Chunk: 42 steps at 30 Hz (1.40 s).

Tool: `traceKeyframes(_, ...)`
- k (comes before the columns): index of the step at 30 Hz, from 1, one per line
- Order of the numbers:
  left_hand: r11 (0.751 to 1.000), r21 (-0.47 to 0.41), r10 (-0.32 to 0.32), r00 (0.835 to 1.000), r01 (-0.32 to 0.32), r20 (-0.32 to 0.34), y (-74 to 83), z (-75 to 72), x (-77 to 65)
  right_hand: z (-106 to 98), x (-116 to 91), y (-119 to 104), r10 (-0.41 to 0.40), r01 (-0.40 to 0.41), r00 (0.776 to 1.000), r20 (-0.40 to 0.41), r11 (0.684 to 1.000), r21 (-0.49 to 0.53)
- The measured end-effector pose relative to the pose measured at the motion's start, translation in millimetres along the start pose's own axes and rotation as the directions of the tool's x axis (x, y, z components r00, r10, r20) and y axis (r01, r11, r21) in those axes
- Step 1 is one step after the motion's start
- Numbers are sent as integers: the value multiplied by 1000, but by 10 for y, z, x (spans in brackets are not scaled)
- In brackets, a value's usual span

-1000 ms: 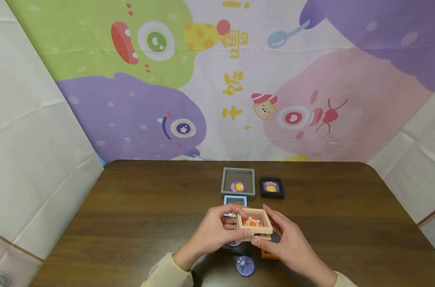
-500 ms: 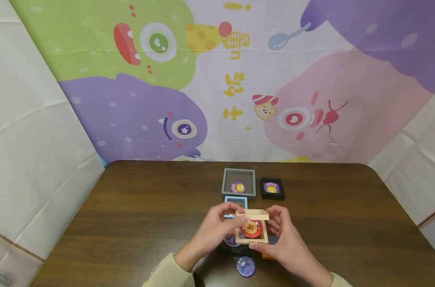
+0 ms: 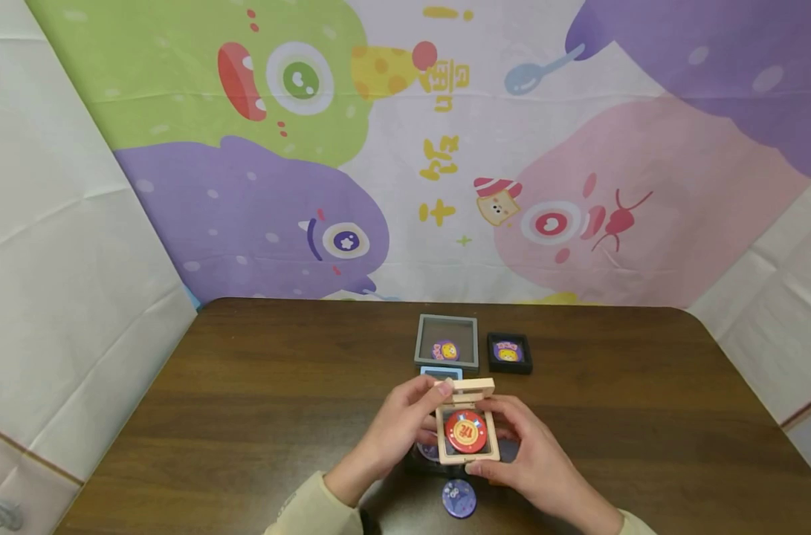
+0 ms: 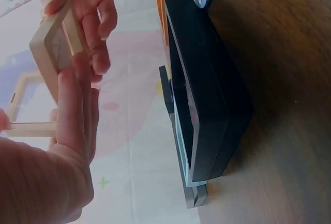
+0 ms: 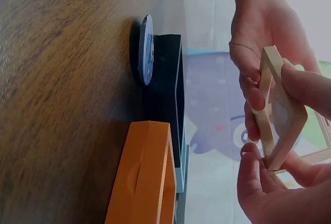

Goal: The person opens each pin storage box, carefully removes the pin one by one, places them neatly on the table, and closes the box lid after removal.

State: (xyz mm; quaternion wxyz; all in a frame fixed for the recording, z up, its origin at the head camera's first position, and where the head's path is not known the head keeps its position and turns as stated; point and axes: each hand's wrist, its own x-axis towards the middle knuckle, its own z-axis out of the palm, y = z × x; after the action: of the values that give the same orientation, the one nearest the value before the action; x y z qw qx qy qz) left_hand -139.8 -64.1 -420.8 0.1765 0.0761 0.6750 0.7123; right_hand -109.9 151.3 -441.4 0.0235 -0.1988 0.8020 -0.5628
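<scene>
In the head view both hands hold a light wooden-coloured display frame [image 3: 468,460], hinged open with its lid [image 3: 473,386] raised at the far side. A round red badge [image 3: 466,432] with gold lettering lies on the film of the lower half. My left hand [image 3: 397,420] pinches the lid's left end between thumb and fingers. From the right, my right hand [image 3: 535,455] grips the lower half, thumb at the near corner and fingers at the far side. The right wrist view shows the frame's lower half [image 5: 284,131] edge-on, held above the table.
A purple badge [image 3: 459,498] lies near the front. Under the hands are a black frame [image 4: 222,94] and an orange frame [image 5: 139,172]. Behind stand a light blue frame [image 3: 441,371], a grey frame [image 3: 475,345] with a badge, and a small black frame [image 3: 510,368] with another badge.
The frame was nearly closed a second ago. My left hand has swung its lid up and away, baring the red badge, while my right hand keeps hold of the lower half.
</scene>
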Motion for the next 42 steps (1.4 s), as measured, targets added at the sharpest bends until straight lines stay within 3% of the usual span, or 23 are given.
traceKeyframes(6,1000,1,-23,998,23,51,-3,2,-10,-22,-1,-16,13,-13,1000,28,1000,-13)
traceKeyframes(18,999,-14,-37,996,39,82,-4,40,-16,-24,5,4,78,-79,997,-12,994,-70)
traceKeyframes(26,999,-5,-36,996,36,81,-7,21,-3,-56,10,4,66,-66,997,-29,998,-11)
traceKeyframes(36,1000,-6,-28,997,28,73,-1,-24,9,-139,45,-20,46,-52,995,-93,997,-65)
traceKeyframes(42,1000,4,-15,999,15,40,-11,-76,25,-290,55,-73,110,-112,993,-30,993,-44)
